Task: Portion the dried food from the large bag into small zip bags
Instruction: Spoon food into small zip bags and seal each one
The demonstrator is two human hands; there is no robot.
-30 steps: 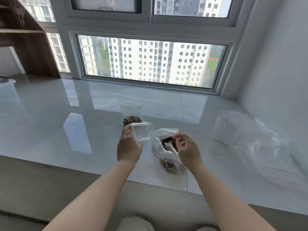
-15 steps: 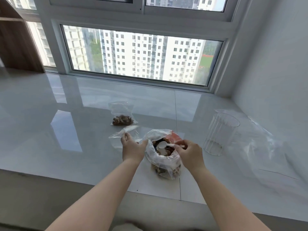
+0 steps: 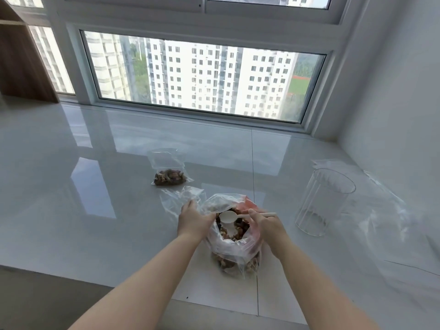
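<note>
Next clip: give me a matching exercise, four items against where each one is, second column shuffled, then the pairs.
1. spoon
2. filled small bag
3. empty small bag
4. clear cup

A. standing right of the large bag
B. in the left hand
C. lying nearer the window
D. in the right hand, over the large bag's mouth

Pairs: 1-D, 2-C, 3-B, 4-A

Open tile left of large bag [image 3: 234,248]. Obstacles: filled small bag [image 3: 168,173] beyond, empty zip bag [image 3: 176,198] just beside, clear cup [image 3: 321,202] right, loose plastic sheet [image 3: 392,225] far right.
</note>
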